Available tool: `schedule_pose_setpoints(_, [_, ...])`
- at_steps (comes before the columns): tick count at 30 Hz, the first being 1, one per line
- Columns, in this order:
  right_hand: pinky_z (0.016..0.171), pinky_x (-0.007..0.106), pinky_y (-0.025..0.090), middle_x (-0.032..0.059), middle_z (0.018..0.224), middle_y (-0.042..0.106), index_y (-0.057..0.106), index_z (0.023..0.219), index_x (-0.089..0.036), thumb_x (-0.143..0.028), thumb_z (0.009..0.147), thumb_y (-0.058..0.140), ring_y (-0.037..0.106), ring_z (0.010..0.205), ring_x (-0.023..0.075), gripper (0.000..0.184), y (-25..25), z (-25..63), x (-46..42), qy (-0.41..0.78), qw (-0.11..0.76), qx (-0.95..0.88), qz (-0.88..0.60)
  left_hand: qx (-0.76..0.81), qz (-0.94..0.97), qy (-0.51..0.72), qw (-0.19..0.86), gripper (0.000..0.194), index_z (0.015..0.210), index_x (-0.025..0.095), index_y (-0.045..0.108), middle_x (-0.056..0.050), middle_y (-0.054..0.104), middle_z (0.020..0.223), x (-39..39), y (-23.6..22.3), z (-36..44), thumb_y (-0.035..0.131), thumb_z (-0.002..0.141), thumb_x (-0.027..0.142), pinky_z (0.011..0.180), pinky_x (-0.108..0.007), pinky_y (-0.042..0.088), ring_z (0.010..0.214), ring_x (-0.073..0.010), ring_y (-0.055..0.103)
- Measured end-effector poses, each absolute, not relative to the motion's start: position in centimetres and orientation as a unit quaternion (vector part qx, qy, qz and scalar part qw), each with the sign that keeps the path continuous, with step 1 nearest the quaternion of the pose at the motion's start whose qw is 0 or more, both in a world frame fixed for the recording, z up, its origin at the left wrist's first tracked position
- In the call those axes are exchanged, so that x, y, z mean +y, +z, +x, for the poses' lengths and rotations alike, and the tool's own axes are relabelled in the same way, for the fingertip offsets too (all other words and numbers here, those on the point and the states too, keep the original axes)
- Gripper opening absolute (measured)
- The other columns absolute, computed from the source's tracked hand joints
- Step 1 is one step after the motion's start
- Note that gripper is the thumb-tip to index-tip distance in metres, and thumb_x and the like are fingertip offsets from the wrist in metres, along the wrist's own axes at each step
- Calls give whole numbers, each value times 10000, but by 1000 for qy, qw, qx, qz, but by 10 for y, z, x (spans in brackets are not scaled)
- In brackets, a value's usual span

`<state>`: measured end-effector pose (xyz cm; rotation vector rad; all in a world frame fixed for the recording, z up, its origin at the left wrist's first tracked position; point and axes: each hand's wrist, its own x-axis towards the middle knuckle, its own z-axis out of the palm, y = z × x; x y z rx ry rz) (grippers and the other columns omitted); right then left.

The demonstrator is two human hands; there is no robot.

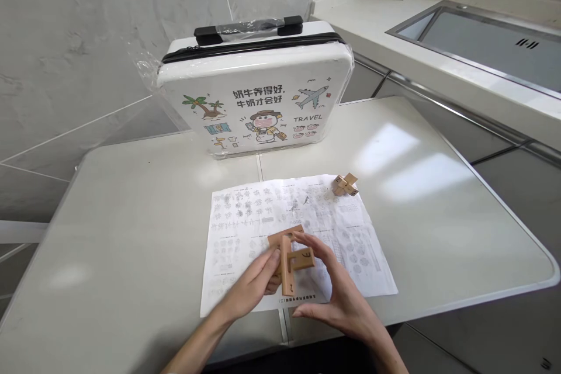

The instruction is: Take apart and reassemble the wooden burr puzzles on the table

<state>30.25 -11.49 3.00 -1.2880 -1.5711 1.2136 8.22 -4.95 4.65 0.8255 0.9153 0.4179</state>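
My left hand [249, 285] is closed round a partly joined wooden interlocking puzzle [287, 272], its thumb against one upright notched piece. Crosswise pieces stick out of it to the upper left and to the right, some bearing dark marked digits. My right hand [344, 298] is spread around the right side. Its fingertips reach the top of the puzzle, while its thumb is apart from the wood, low over the sheet. Beneath both hands lies a printed instruction sheet [258, 210] with rows of small diagrams. A smaller wooden cross-shaped puzzle [346, 185] sits at the sheet's upper right corner.
A white suitcase [280, 70] in clear plastic wrap, with a black handle, stands at the back of the pale table [131, 234]. To the right is a counter [350, 17] with an inset sink [482, 41]. A grey tiled wall [109, 23] rises behind.
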Motion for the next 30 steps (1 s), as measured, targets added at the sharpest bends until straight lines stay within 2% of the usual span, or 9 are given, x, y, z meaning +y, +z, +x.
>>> schedule_pose_setpoints(2, [1161,520,535,112,1682,440,268,1669,-371,-425,912,843,499,1502,352,952,24,302,-111,442,368,-630,-522,436,356,214,798,519,1209,192,673,51,415,712,-48,43,78,596,1010,664,578,-253,276,604,-108,335])
schedule_pose_setpoints(5, [1176,558,512,100,1585,552,462,1560,-339,-301,1045,651,520,1479,334,550,14,297,-100,345,354,-658,-568,433,338,277,788,522,1117,172,660,75,373,668,-44,42,75,649,976,674,541,-244,266,551,-87,290])
schedule_pose_setpoints(6, [1182,572,501,96,1542,592,498,1525,-328,-252,1062,600,522,1471,329,481,10,295,-96,307,355,-667,-579,435,340,298,779,498,1078,173,651,73,390,666,-43,42,74,659,977,661,535,-243,284,545,-85,308])
schedule_pose_setpoints(11, [1113,598,536,89,1469,653,514,1506,-309,-167,1074,538,528,1426,350,456,-3,287,-77,220,331,-709,-583,457,369,342,733,416,943,180,607,35,524,724,-40,45,75,668,1003,587,535,-247,379,554,-86,412])
schedule_pose_setpoints(17, [953,530,605,101,1215,737,601,1368,-267,-197,1074,593,628,1177,335,303,-6,292,-69,210,332,-716,-577,452,388,350,723,407,1033,149,664,-28,636,837,-40,46,74,641,1030,555,555,-269,412,580,-101,515])
schedule_pose_setpoints(22, [922,504,610,108,1199,724,616,1324,-261,-232,1102,556,644,1154,322,232,-7,296,-73,222,341,-705,-582,445,358,347,744,425,1112,136,710,-44,661,871,-40,44,75,671,1016,548,569,-268,396,576,-93,501])
schedule_pose_setpoints(30, [903,498,611,121,1167,726,669,1307,-251,-253,1138,454,689,1091,304,273,-4,300,-76,208,404,-637,-622,433,313,351,769,374,1042,139,730,-34,643,865,-39,41,76,715,996,510,550,-260,359,581,-80,462])
